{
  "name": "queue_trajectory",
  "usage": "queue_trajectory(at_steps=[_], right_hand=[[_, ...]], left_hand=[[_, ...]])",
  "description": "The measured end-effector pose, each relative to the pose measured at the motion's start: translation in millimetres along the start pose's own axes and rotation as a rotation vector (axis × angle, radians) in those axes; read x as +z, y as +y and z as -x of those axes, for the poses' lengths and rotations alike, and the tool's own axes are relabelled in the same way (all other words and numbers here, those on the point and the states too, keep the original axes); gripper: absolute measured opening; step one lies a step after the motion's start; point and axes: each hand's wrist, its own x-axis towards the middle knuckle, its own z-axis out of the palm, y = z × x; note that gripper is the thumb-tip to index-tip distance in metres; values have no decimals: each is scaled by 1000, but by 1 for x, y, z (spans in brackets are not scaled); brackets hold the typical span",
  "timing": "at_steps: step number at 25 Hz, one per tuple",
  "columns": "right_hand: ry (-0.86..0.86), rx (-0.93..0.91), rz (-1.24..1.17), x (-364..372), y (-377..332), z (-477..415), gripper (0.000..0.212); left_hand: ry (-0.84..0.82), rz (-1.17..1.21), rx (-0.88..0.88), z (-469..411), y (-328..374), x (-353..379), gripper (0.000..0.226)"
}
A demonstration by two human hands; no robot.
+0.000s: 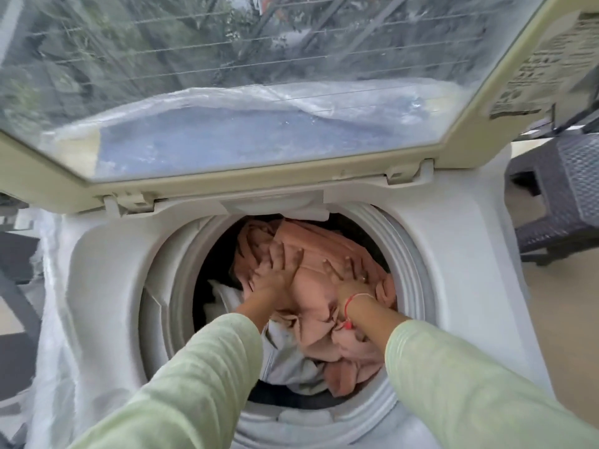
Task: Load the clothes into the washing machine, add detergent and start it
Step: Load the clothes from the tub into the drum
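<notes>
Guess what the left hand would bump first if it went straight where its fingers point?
The left hand lies flat on the pink cloth, so it would sink into that first; the drum wall probably comes after, though depth is unclear.

A dark woven stool (564, 196) is standing at the right edge on a beige floor (565, 306); trees (97, 59) are showing at the top.

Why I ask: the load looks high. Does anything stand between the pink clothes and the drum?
Nothing visible does. The lid is raised, the drum mouth is open, and left hand and right hand press the pink clothes already inside it.
</notes>
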Motion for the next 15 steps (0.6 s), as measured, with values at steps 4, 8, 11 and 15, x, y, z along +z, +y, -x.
queue_trajectory(at_steps=[4,8,11,15], right_hand=[[-281,14,-28,-9,-11,30,102],[-190,-117,-16,-50,-14,82,73],[92,-180,-292,-71,6,136,65],[589,-362,-807,-72,68,239,38]], left_hand=[[-81,-58,9,41,1,1,132],[-94,-42,29,87,14,-35,93],[209,220,121,128,46,-78,40],[638,711,325,198,116,-105,31]])
